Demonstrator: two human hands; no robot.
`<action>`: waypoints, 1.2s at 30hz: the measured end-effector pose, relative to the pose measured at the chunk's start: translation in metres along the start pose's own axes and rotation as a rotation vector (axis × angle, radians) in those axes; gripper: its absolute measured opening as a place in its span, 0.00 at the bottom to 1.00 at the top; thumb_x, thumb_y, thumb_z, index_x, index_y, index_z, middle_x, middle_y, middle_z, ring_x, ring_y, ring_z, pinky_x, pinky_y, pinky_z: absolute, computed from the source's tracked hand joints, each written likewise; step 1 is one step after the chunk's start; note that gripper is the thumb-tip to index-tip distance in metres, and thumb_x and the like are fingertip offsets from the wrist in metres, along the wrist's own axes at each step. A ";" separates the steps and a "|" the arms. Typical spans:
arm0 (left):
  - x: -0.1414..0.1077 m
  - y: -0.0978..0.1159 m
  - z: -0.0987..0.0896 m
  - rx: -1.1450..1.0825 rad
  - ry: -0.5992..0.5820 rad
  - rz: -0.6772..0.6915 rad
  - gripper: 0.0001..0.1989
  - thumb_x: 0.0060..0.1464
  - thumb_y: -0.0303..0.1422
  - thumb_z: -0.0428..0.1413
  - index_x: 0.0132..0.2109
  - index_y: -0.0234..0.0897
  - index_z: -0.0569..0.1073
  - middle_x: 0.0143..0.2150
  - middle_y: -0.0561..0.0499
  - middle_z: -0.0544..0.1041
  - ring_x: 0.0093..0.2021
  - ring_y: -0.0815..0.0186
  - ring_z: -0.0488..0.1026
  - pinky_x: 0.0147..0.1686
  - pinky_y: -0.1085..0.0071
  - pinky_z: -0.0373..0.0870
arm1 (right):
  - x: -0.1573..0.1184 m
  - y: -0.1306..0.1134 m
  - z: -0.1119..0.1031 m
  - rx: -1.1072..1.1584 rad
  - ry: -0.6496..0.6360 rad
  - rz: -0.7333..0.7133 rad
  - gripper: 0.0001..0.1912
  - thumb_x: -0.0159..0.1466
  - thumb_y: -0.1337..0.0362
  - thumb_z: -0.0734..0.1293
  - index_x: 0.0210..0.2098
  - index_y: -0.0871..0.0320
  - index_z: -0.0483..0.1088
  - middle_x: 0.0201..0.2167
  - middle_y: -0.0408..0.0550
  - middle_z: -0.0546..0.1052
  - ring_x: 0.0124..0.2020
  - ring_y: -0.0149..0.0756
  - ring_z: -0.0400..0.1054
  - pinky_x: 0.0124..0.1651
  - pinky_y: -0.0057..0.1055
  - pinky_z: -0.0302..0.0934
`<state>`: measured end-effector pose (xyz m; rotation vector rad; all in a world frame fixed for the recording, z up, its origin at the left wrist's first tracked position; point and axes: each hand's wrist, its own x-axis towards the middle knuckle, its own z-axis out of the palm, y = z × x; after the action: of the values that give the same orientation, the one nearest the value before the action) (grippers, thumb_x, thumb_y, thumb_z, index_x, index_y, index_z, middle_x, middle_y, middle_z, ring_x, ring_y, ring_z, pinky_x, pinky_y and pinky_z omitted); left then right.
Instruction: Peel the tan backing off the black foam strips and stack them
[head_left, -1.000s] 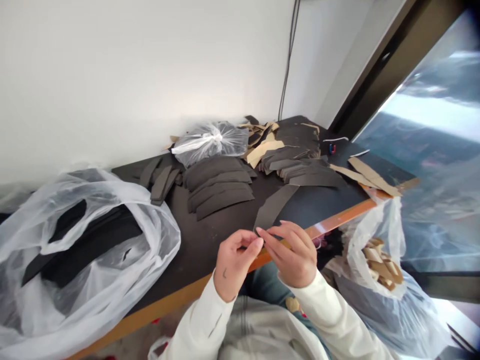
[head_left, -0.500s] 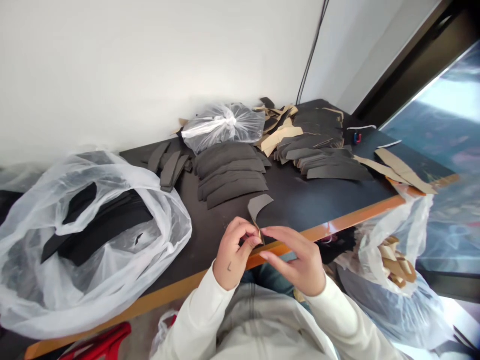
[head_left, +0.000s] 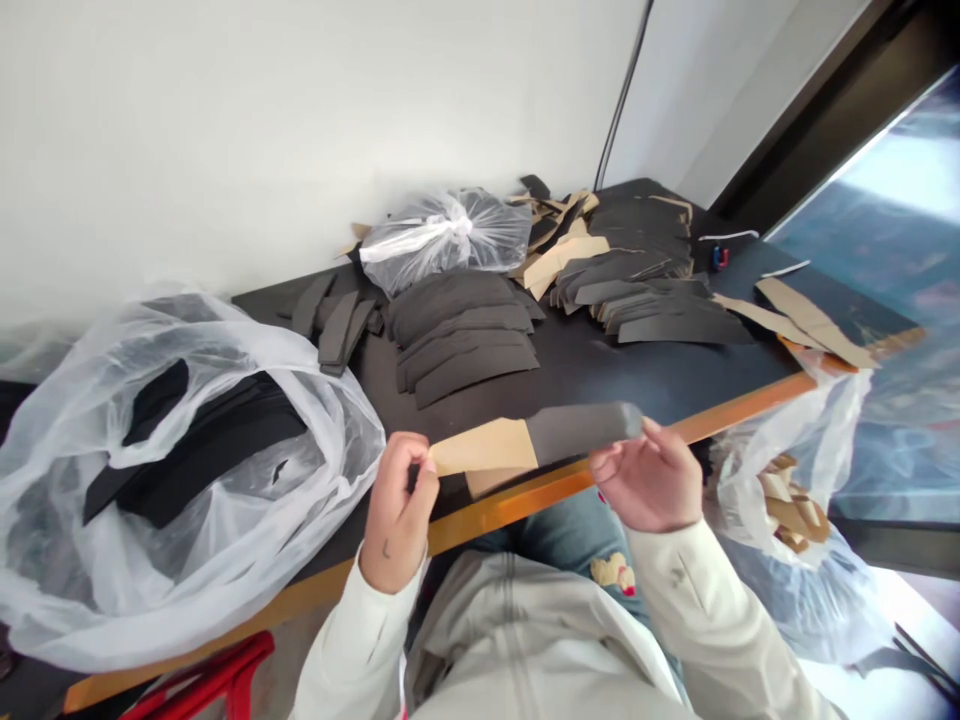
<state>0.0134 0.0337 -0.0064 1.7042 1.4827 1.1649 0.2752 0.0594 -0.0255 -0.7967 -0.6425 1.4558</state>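
A curved dark grey strip (head_left: 577,432) with tan backing paper (head_left: 480,447) stretches between my two hands above the table's front edge. My left hand (head_left: 401,505) pinches the far left end of the tan paper, which is folded back from the dark strip. A second tan patch, seemingly the strip's underside, shows just below it. My right hand (head_left: 654,475) holds the strip's right end between thumb and fingers. Beyond the strip lies a fanned stack of dark curved pieces (head_left: 472,340).
An open clear plastic bag (head_left: 330,500) with black pieces stands on the left. At the back sits a knotted plastic bag (head_left: 450,235). Right of it are more dark pieces (head_left: 667,325) and loose tan strips (head_left: 814,315). A bag of tan scraps (head_left: 795,510) hangs low right.
My hands have moved apart, left hand leftward and right hand rightward. The tan paper is now drawn out to the left from the dark strip, which has turned from upright to level.
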 end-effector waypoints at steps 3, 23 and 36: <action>0.001 -0.012 -0.013 0.114 0.093 -0.034 0.07 0.63 0.31 0.45 0.35 0.40 0.62 0.36 0.53 0.65 0.37 0.66 0.64 0.39 0.68 0.62 | 0.003 -0.002 -0.004 0.385 -0.023 -0.012 0.07 0.54 0.62 0.74 0.32 0.50 0.75 0.31 0.29 0.81 0.29 0.16 0.74 0.35 0.08 0.68; -0.011 0.026 0.057 -0.437 0.307 0.316 0.17 0.53 0.17 0.57 0.43 0.42 0.65 0.37 0.54 0.75 0.38 0.67 0.73 0.36 0.69 0.73 | -0.054 0.027 0.064 -0.344 -0.661 -0.344 0.13 0.56 0.54 0.74 0.27 0.53 0.69 0.26 0.42 0.73 0.26 0.30 0.68 0.29 0.25 0.62; -0.013 0.019 0.042 0.333 0.127 0.902 0.10 0.45 0.32 0.69 0.29 0.49 0.75 0.24 0.57 0.70 0.30 0.66 0.64 0.38 0.69 0.67 | -0.016 -0.015 0.019 -0.753 -0.538 -0.284 0.19 0.59 0.47 0.69 0.34 0.57 0.70 0.28 0.43 0.69 0.30 0.31 0.64 0.33 0.28 0.59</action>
<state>0.0594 0.0221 -0.0114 2.7170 0.9949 1.5266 0.2685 0.0459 -0.0012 -0.8246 -1.7064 1.1520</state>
